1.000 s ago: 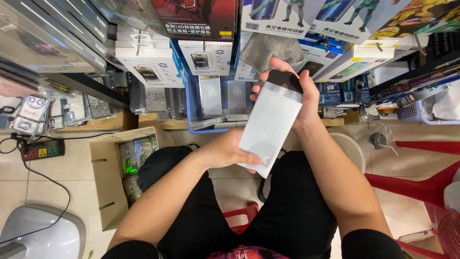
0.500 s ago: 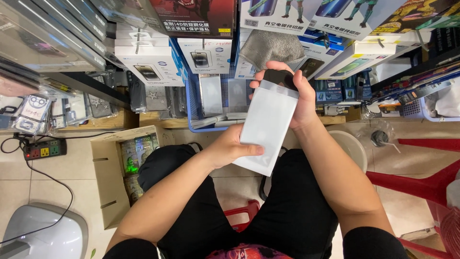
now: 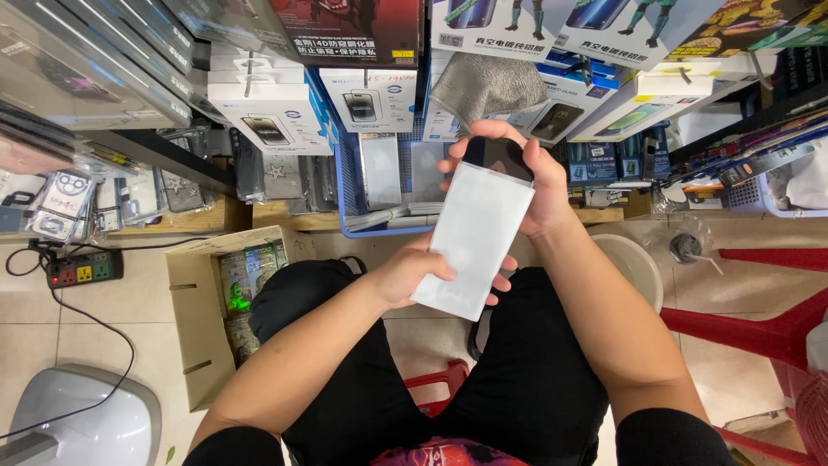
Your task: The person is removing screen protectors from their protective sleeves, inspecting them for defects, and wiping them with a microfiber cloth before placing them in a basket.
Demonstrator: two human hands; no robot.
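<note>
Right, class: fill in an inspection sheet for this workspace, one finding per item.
Surface: tiled floor, no table; work is held over the lap.
Job's things: white flat sleeve with a dark phone showing at its top.
Clutter: open cardboard box, blue basket, boxed stock on shelves, grey cloth.
Hands: left hand grips the sleeve's lower edge; right hand holds its top.
Cables: power strip with black lead.
Surroundings: red stool, white bucket.
</note>
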